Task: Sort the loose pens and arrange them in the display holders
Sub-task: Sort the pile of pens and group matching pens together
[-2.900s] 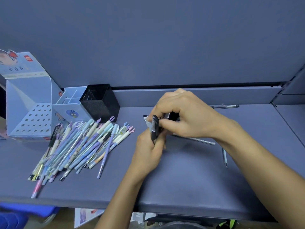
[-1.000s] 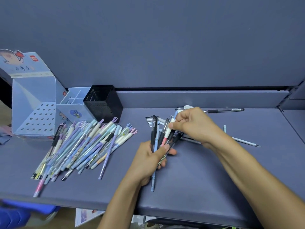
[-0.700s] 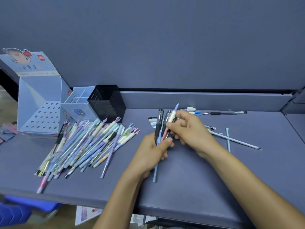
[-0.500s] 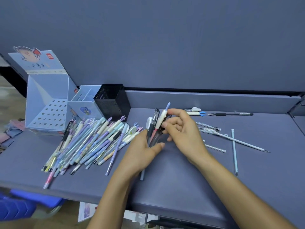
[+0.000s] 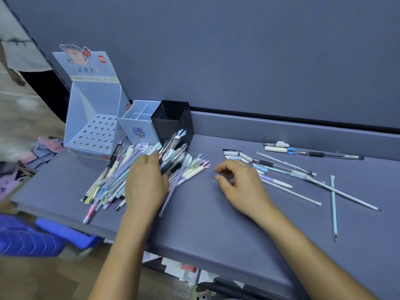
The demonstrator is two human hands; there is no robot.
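A big pile of pastel pens (image 5: 112, 180) lies on the grey shelf in front of the holders. My left hand (image 5: 147, 182) rests on top of that pile, fingers closed around a bundle of pens (image 5: 173, 158) whose caps stick out past my thumb. My right hand (image 5: 238, 180) hovers just above the shelf to the right, fingers loosely spread and holding nothing. Several loose pens (image 5: 290, 167) lie scattered further right. Behind the pile stand a perforated blue display box (image 5: 93, 131), a small blue compartment holder (image 5: 138, 126) and a black mesh cup (image 5: 173, 120).
The shelf's front edge (image 5: 194, 254) runs diagonally below my forearms. A blue plastic crate (image 5: 28, 239) sits on the floor at the lower left. A grey back panel (image 5: 238, 61) closes off the rear. Another person's arm (image 5: 13, 68) shows at the far left.
My left hand has carried its bundle of pens leftwards onto the big pile. My right hand has let go of the pens and drawn away empty. The view has swung left.
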